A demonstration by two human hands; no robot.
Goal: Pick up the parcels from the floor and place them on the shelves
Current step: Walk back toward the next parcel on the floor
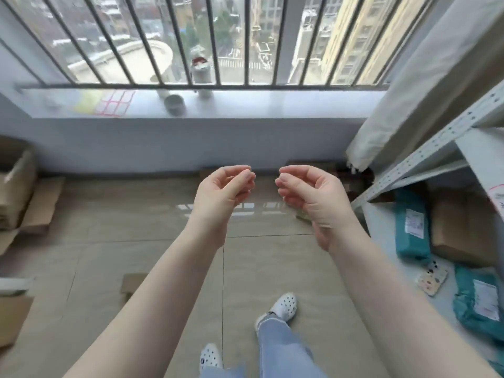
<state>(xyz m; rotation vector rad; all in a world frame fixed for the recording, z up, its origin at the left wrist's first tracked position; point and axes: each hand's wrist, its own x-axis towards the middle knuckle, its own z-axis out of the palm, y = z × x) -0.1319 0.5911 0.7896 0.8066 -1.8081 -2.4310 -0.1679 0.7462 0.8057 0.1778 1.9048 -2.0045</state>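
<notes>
Both arms are reaching forward over the tiled floor (152, 241), and both hands are hanging empty in mid-air. The left hand (223, 189) is curling loosely, palm turned inward, its fingers (241, 177) bending toward the thumb without gripping anything. The right hand (311, 195) is mirroring it just beside, half open, its fingertips (283, 179) pointing at the left hand with a small gap between the two.

On the right, a grey metal shelf unit (425, 159) is standing against the wall, and parcels are already lying on its low shelf: a teal parcel (411, 227) with a white label at the far end, a brown cardboard parcel (461, 227) just to its right, and a second teal parcel (477, 298) nearer. A patterned phone case (432, 278) is lying between the two teal ones.

At the left edge, cardboard boxes (16, 192) are sitting on the floor, and a small flat brown piece (133, 282) is lying near the left forearm; blur makes it unclear whether that is a parcel.

Far ahead, a barred window (191, 42) is rising above a sill (245, 105) holding a tape roll (176, 104). White perforated shoes (283, 306) are showing below
</notes>
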